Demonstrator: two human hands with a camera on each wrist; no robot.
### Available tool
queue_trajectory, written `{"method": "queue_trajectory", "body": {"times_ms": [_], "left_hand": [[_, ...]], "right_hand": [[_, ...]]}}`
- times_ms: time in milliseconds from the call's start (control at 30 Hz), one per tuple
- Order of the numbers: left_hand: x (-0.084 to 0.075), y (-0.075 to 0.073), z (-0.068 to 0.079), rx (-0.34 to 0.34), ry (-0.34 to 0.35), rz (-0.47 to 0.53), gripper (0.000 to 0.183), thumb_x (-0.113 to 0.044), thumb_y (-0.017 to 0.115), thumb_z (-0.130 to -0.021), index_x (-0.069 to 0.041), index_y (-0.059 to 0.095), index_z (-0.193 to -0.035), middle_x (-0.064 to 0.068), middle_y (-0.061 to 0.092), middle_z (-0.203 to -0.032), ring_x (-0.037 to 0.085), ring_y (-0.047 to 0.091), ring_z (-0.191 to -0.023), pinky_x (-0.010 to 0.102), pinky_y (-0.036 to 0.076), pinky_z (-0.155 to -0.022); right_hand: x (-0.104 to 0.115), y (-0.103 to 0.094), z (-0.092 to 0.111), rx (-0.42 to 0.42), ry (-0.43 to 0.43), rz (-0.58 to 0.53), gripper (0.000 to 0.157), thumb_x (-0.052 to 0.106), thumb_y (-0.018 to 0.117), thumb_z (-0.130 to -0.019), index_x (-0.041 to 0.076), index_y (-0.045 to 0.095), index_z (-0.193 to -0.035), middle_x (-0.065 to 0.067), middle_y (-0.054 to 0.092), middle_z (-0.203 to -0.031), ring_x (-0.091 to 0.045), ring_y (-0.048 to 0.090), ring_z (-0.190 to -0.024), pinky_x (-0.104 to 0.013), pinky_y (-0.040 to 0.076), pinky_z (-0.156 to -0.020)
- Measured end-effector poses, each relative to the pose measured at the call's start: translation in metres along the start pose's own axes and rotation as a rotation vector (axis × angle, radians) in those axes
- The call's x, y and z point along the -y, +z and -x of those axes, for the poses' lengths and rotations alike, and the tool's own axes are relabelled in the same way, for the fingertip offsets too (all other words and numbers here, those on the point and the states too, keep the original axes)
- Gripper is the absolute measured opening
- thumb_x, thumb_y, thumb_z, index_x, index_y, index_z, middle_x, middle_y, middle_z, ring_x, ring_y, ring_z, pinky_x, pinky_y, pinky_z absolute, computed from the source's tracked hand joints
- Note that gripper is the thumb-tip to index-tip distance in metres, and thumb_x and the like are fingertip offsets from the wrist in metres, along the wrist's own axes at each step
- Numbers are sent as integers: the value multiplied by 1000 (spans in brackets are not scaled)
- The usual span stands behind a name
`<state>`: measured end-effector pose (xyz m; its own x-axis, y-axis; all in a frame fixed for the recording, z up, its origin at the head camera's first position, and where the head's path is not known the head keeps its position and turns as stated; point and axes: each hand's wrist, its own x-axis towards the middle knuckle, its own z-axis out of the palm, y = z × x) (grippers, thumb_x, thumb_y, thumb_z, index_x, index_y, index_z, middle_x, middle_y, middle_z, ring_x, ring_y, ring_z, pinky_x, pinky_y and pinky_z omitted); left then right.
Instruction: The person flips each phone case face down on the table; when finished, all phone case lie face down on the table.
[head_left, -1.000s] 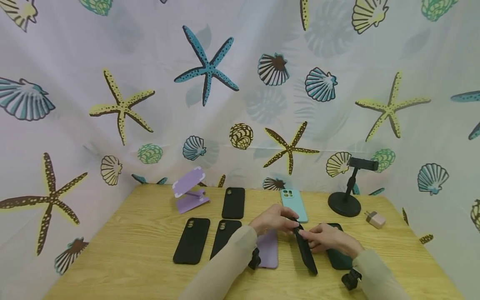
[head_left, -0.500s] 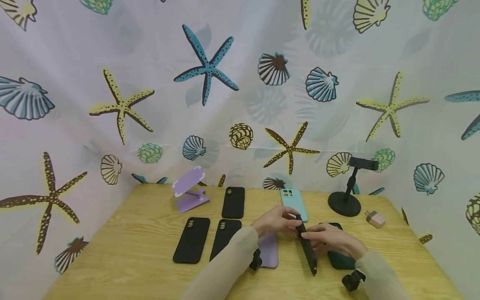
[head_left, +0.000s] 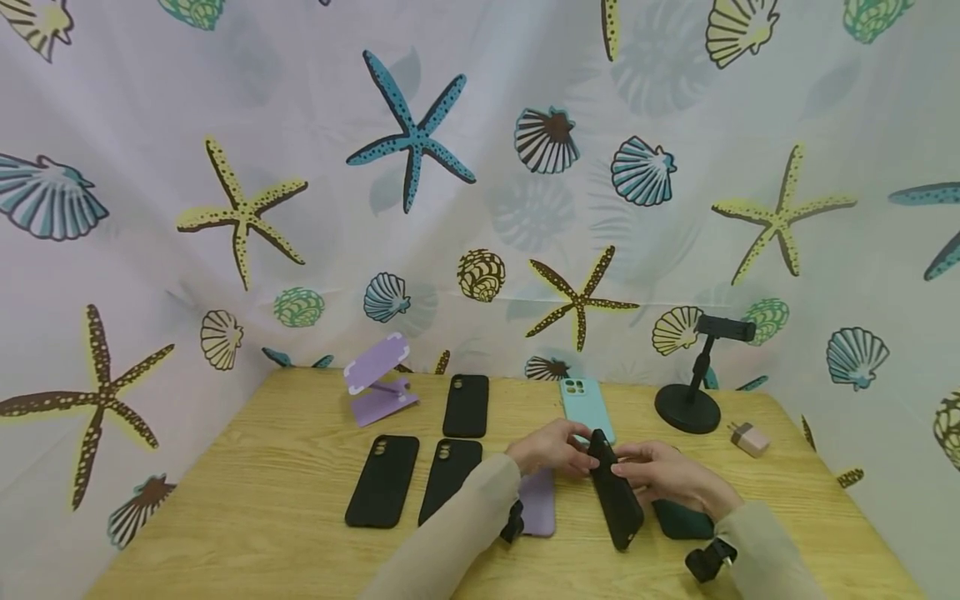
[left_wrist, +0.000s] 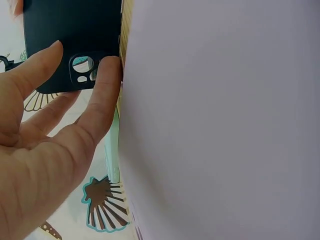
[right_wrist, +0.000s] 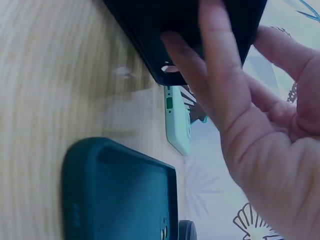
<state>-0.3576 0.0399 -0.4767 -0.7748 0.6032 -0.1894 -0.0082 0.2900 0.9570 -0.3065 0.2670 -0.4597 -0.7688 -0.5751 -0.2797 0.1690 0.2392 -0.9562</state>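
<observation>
Both hands are at a black phone case, which stands tilted over the table on its long side. My left hand holds its upper end, with a finger beside the camera cutout and the thumb over the back, as the left wrist view shows. My right hand grips the case's right edge, its fingers reaching into the hollow inner side in the right wrist view. Below the right hand lies a dark green phone case, hollow side up. A purple phone case lies partly hidden beneath the left arm.
Three more black phone cases lie to the left. A light teal phone case lies behind the hands. At the back stand a purple phone stand and a black phone stand. A pink charger plug lies at right.
The black case has turned between the hands, so more of its broad back faces the head camera. The left hand has shifted slightly down and the right hand slightly right.
</observation>
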Motion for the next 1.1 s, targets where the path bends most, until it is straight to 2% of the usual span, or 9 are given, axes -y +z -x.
{"method": "queue_trajectory", "body": {"times_ms": [133,300,433,567,700,933,1100], "left_hand": [[0,2,1,-2,-15,-13,41,2,69,-88,1,59,-127,18,69,-107,32,71,-92,40,59,-80],[-2,2,5,-29,-46,-52,43,1,73,-85,-2,60,-126,19,66,-112,27,71,-90,40,59,-80],[-4,3,9,-58,-57,-125,44,-1,75,-83,-4,62,-125,18,66,-113,24,70,-84,39,59,-75],[-7,5,13,-85,-55,-212,48,1,78,-80,-4,62,-125,17,67,-111,22,68,-78,38,59,-70],[-10,8,17,-105,-54,-299,51,2,80,-78,-5,62,-125,19,67,-113,19,66,-77,36,58,-68],[-12,9,19,-133,-45,-395,49,0,80,-78,-7,64,-124,20,66,-118,19,65,-72,34,57,-64],[-9,10,16,-153,-32,-459,45,-1,80,-78,-5,66,-121,21,67,-118,23,68,-82,32,56,-63]], "right_hand": [[0,-1,3,-32,-19,31,69,21,59,-100,-12,24,-149,-31,48,-140,-25,65,-111,-42,57,-87],[0,1,6,-17,-38,-3,66,15,57,-100,-11,23,-150,-32,45,-143,-28,64,-114,-44,57,-87],[-1,4,7,-55,-29,2,66,13,59,-99,-11,24,-150,-31,49,-140,-29,64,-114,-44,57,-85],[-3,9,8,-108,-18,69,65,11,60,-98,-13,27,-148,-28,58,-131,-30,66,-110,-44,58,-82],[-5,15,8,-182,-1,183,60,9,63,-95,-14,35,-144,-26,65,-122,-30,69,-103,-43,59,-78],[-8,24,7,-317,61,316,52,7,68,-91,-12,49,-136,-28,64,-119,-32,69,-99,-41,60,-75],[-11,27,3,-381,92,364,51,7,71,-88,-12,53,-132,-25,63,-116,-30,69,-94,-40,60,-71]]}}
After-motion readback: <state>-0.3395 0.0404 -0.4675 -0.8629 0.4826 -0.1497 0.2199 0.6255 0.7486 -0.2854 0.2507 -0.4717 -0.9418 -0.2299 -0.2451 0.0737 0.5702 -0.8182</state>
